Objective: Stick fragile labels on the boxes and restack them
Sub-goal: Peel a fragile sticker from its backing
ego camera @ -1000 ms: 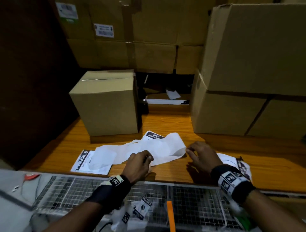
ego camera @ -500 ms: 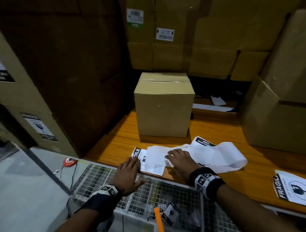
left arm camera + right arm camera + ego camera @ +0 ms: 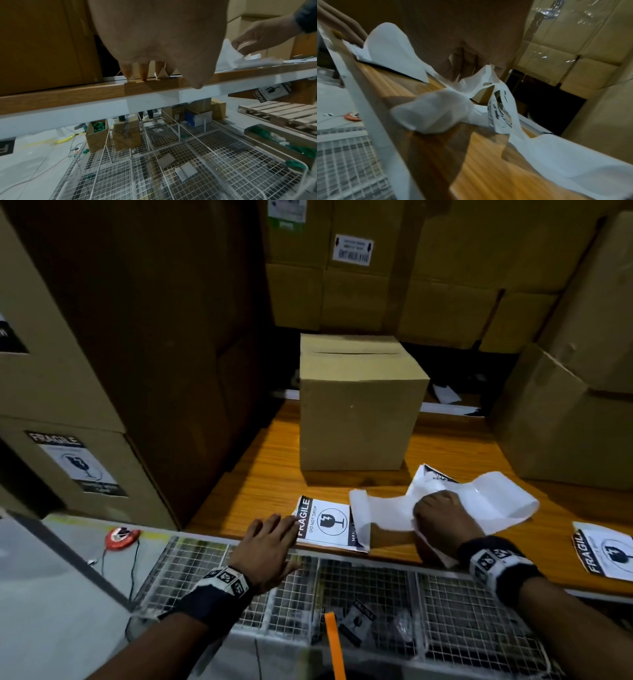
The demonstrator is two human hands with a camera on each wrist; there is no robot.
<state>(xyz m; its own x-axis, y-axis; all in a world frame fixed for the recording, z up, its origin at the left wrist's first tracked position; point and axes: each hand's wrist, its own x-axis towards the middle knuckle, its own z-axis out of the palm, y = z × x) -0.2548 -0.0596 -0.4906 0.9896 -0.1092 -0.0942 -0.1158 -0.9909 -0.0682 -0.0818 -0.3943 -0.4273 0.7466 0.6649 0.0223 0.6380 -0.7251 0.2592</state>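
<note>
Figure: label pick-up at the near edge of the tabletop (image 3: 260, 474).

The left hand (image 3: 270, 546), which half a second ago lay over the wire basket (image 3: 370, 590) short of the wood, now reaches onto the near edge. Its fingers are straight and slightly spread, and their tips touch the black border of a fragile label (image 3: 327, 522) lying flat there. The left wrist view shows the fingertips (image 3: 143, 73) resting at the table edge, holding nothing.

The right hand (image 3: 442, 518) has drawn the white backing paper (image 3: 500, 501) toward the right, so the label's printed face, earlier half covered, is now mostly exposed. Its fingers are curled and bunch the paper; the right wrist view, though blurred, shows the crumpled sheet (image 3: 436, 108) gathered under the hand.

A plain cardboard box (image 3: 359, 409) stands upright toward the middle of the tabletop, behind the label and apart from it, with no label visible on its near face. Another fragile label (image 3: 606, 553) lies at the near right edge. A stacked box (image 3: 102, 474) off the left edge already carries one.

Reading (a judgement only): the label is freed for lifting, and the plain box is probably its target.
</note>
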